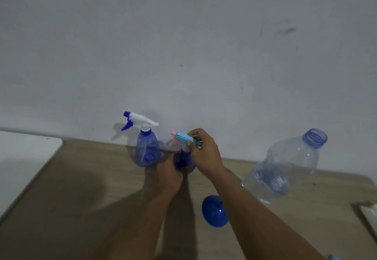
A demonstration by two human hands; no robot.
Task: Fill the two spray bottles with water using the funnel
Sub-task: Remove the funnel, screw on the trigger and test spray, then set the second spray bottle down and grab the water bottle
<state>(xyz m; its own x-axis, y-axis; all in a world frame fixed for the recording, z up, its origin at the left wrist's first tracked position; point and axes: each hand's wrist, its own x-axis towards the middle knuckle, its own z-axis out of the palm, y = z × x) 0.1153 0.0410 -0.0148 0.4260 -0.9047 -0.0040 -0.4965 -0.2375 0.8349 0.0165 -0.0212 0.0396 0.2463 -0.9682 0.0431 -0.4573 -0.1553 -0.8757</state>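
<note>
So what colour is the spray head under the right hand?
The spray head is light blue, with pink nozzle and trigger; head view.

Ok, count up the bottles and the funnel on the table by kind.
Spray bottles: 2, the white-headed spray bottle and the pink-and-blue-headed spray bottle
Large clear water bottle: 1
Blue funnel: 1
Total: 4

the scene is dimly lit, a bluish-grey cast is laid over the wall point(204, 35). soft shadows of the arms point(255, 208) are thrown on the table point(71, 198); the shadow of the white-headed spray bottle point(146, 149) is thrown leftward, so light is received from the right. detail is blurred everywhere, also on the pink-nozzled spray bottle point(183, 163). the water bottle point(285, 168) is tilted by wide-angle distortion.
</note>
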